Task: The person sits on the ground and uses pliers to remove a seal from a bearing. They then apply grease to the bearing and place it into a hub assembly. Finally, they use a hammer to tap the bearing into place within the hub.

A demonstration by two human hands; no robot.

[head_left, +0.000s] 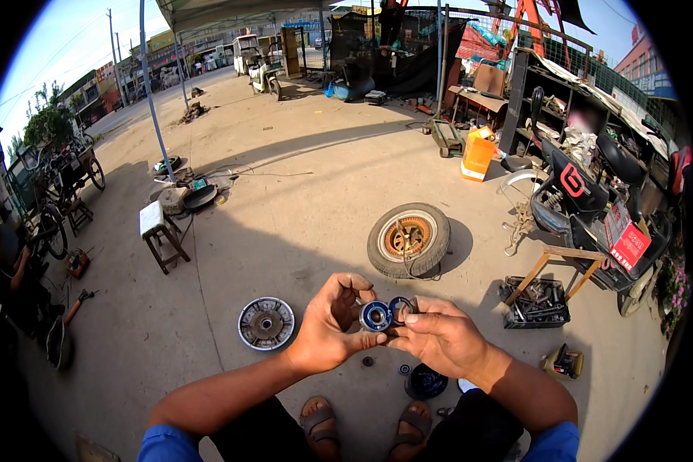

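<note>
In front of my knees, my left hand (335, 323) pinches a ball bearing (376, 316), a metal ring with a blue face and an open centre. My right hand (443, 331) grips a second, darker bearing (401, 309) with a blue rim, tilted and right beside the first. From this view I cannot tell whether the two bearings touch. On the ground to the left lies a round silver wheel hub (266, 323). Below my hands are a small ring (404, 369) and a dark blue round cover (426, 381), partly hidden by my right arm.
A tyred wheel (409, 239) lies flat ahead. To the right stand a black crate of tools (537, 302), a wooden stand (566, 258) and a scooter (585, 200). A white-topped stool (160, 223) and a hammer (78, 306) are at left, near a seated person (15, 269).
</note>
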